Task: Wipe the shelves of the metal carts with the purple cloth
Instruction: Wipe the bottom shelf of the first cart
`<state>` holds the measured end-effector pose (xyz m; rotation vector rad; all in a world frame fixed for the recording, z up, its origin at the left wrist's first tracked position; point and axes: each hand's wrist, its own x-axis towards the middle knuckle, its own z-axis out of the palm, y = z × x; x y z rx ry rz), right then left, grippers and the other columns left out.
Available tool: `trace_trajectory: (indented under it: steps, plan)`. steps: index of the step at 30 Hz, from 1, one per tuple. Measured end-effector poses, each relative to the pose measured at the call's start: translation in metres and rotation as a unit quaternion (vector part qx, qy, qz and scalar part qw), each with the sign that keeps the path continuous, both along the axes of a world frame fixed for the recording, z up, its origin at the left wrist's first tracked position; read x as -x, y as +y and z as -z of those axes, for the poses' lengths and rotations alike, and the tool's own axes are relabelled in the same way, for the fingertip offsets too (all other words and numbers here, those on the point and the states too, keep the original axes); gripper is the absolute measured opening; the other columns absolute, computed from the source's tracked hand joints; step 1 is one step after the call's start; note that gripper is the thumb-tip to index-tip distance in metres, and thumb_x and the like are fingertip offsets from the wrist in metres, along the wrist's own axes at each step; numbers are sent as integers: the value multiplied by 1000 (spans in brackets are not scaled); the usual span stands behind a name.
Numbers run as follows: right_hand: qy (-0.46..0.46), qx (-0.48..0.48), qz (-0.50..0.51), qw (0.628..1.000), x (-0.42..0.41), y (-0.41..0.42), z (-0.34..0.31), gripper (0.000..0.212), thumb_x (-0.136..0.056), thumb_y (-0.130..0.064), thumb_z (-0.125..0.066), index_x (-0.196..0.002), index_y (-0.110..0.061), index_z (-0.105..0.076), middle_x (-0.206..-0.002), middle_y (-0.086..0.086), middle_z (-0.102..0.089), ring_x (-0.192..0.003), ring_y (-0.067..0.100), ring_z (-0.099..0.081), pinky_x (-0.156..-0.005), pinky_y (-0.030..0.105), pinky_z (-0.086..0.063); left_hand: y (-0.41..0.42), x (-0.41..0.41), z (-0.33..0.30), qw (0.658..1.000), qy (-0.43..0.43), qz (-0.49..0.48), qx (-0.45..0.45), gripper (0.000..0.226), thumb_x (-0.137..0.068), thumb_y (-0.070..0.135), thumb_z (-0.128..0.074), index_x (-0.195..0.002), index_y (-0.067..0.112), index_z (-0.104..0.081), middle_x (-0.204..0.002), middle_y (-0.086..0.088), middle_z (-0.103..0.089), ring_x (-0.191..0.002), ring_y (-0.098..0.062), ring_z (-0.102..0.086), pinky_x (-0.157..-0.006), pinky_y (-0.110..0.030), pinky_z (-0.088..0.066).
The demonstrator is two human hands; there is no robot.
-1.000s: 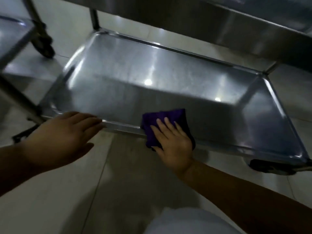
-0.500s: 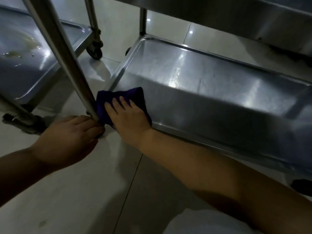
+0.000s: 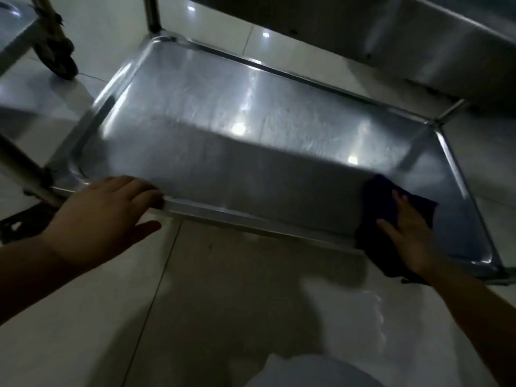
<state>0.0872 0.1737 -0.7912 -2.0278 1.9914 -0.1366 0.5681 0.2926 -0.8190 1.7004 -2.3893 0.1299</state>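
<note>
2 hands [image 3: 103, 216] are in view, both down low at the bottom shelf [image 3: 223, 129] of a metal cart. Left one sits at the near-left part of the shelf's front rim, fingers straight and close together, lying flat over the lip with the thumb hanging below the edge. Doesn't look like it's curled round anything, just resting there.

Right hand [image 3: 410, 233] is over at the near-right corner, palm down on the purple cloth [image 3: 377, 208], fingers spread a bit and pressing it flat. Cloth looks almost black in this light, it's bunched up and draped across the front rim, part on the shelf surface and part hanging over the near edge toward the floor [image 3: 223, 289].

Shelf itself is a shallow steel tray with raised edges, pretty scuffed, with a few bright light spots reflecting off it and a dark shadow band across the near half. 1 upright post [image 3: 152, 15] stands at the far-left corner, another slanted one [image 3: 22, 174] passes the near-left corner just beside the left hand. Underside of an upper shelf [image 3: 418, 37] shows top right.

Top left there's a caster wheel [image 3: 60, 58] belonging to a second cart [image 3: 14, 32], sitting on the pale tiled floor, well apart from both hands. Something white [image 3: 312, 370] sits at the bottom edge, too blurry to say what.
</note>
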Motion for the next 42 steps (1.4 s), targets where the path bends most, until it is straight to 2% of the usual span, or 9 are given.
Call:
trace_trajectory:
  steps: [3,7,16,19,25,31,34,37,42]
  plan:
    - [90,-39,107,989,51,-24,0,68,-98,-45,-46,-151,-8,-26,-161,12,-9,-148,28,-8,-119,40,-9,-1,-1,6,999,39,-10,-3,43,-82,41,-45,-93,10,-71,-99,-12,-67,-82,-35,-65,-66,-47,-54]
    - [125,-36,136,982,6,-42,7,70,-101,-51,-28,-153,-6,-17,-162,9,-1,-148,26,0,-119,41,-5,3,0,10,999,46,-20,15,44,-83,36,-43,-100,6,-71,-103,-15,-68,-83,-38,-66,-67,-50,-55]
    - [124,49,-162,978,-248,-41,23,71,-98,-58,-24,-155,-20,-9,-162,11,2,-148,30,5,-120,47,1,15,-15,-4,998,33,-34,40,36,-82,32,-53,-98,7,-72,-94,-14,-64,-79,-34,-64,-59,-42,-55]
    - [109,47,-257,959,-331,-27,27,71,-96,-61,-23,-155,-24,-6,-162,10,2,-148,30,6,-119,48,2,23,-21,-12,996,13,-69,46,30,-65,13,-82,-91,2,-72,-88,-17,-65,-74,-37,-64,-62,-45,-53]
    - [85,46,-427,899,-381,-13,22,64,-99,-53,-25,-155,-26,-8,-163,5,0,-149,24,5,-120,44,2,30,-22,-12,997,-6,-75,36,41,-53,7,-88,-90,1,-72,-87,-17,-67,-74,-37,-65,-63,-47,-54]
    - [81,48,-292,952,-270,-65,20,66,-98,-53,-34,-154,-21,-16,-163,0,-2,-149,18,1,-119,37,-1,21,-20,-7,996,10,-82,39,43,-56,7,-87,-95,1,-72,-89,-15,-67,-75,-36,-65,-62,-46,-55]
    - [77,53,-184,978,-187,-89,16,66,-99,-48,-37,-153,-15,-20,-162,3,-8,-149,20,-5,-119,37,-5,13,-23,-2,997,10,-63,54,19,-75,12,-74,-90,2,-72,-82,-15,-64,-69,-36,-62,-58,-45,-54]
    - [76,40,-73,994,-114,-101,10,63,-101,-45,-36,-153,-12,-22,-162,4,-9,-149,21,-5,-120,39,-6,9,-27,5,997,16,-41,67,36,-87,25,-43,-87,2,-72,-77,-14,-62,-63,-35,-59,-55,-44,-52]
    - [100,15,37,994,-96,-117,7,64,-101,-49,-28,-153,-12,-21,-162,8,-5,-149,27,-2,-119,45,-4,14,-24,9,993,29,-71,86,34,-88,23,-47,-93,2,-74,-85,-15,-68,-66,-36,-63,-54,-47,-54]
